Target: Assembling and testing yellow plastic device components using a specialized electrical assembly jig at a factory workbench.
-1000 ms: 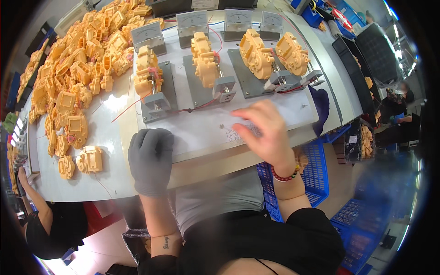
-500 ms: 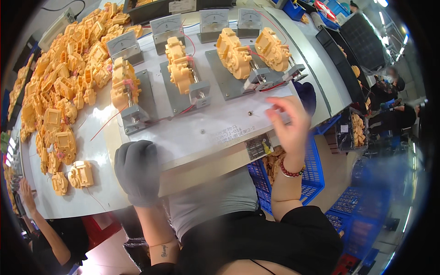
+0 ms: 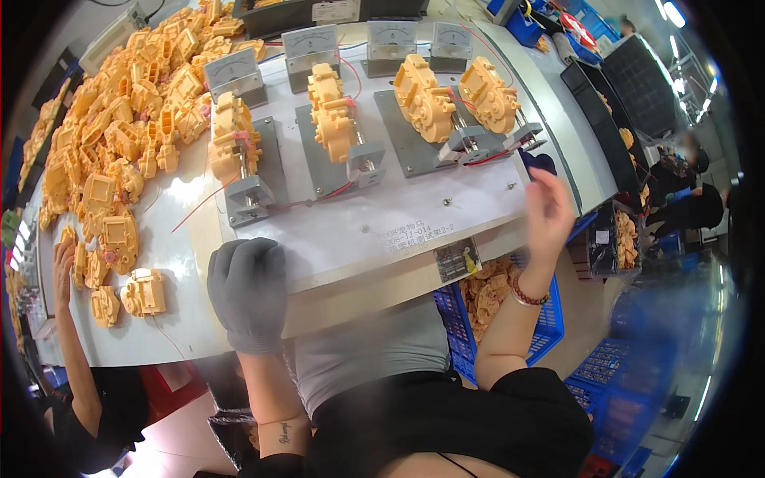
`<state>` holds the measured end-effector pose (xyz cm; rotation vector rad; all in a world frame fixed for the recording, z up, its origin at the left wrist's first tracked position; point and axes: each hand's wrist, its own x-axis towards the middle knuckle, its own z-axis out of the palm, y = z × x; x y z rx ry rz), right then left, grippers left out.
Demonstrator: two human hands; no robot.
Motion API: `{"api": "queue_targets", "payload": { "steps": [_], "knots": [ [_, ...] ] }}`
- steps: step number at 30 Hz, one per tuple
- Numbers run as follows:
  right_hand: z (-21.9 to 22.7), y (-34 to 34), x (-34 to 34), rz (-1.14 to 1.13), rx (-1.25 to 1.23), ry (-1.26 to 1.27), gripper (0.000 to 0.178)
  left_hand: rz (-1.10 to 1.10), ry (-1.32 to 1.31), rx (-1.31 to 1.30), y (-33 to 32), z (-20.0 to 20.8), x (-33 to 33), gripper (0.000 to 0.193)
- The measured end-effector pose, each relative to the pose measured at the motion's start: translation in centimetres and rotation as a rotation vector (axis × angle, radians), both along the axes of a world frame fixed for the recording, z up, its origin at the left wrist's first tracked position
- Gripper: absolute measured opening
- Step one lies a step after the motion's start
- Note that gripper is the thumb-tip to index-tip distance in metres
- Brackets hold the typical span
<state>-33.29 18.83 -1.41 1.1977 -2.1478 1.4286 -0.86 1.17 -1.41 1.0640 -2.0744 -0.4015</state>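
My left hand (image 3: pixel 249 295), in a grey glove, rests at the front edge of the white board (image 3: pixel 335 255); its fingers are curled under, and whatever they may hold is hidden. At the board's right end, my bare right hand (image 3: pixel 550 209) has its fingers bent against a dark blue, cloth-like thing (image 3: pixel 539 162), partly covered by the hand. On the board, several yellow plastic gear housings (image 3: pixel 328 115) sit on grey metal test stands (image 3: pixel 366 165). The leftmost housing (image 3: pixel 233 137) is nearest my left hand. Analog meters (image 3: pixel 311 49) stand behind them.
A large heap of yellow housings (image 3: pixel 119 119) covers the table's left side, with loose ones (image 3: pixel 144 293) near the front. Another person's hand (image 3: pixel 62 267) reaches in at the left. Blue crates (image 3: pixel 550 323) stand below the right front edge. Small screws (image 3: pixel 447 201) stick up from the board.
My right hand has moved right, from over the board to the dark blue thing. My left hand stays in place. The other person's hand has reached up to the housings. The view has shifted slightly.
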Motion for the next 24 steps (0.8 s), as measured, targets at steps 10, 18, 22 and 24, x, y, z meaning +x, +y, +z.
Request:
{"api": "queue_targets", "payload": {
  "steps": [10,18,22,24],
  "knots": [
    [1.6,-4.6,7.7,0.639,-0.304,0.007,0.025,-0.096,-0.009,-0.147,-0.4,-0.6,-0.3,0.015],
    [-3.4,-6.9,5.1,0.791,-0.437,-0.343,0.029,-0.104,0.121,-0.218,-0.4,-0.8,0.2,0.019],
    [-3.0,-6.5,5.2,0.760,-0.370,-0.447,0.023,-0.133,0.126,-0.213,-0.7,-0.9,0.1,0.019],
    [-2.9,-6.6,5.4,0.734,-0.363,-0.458,0.021,-0.134,0.129,-0.214,-0.7,-0.9,0.1,0.019]
  ]
}}
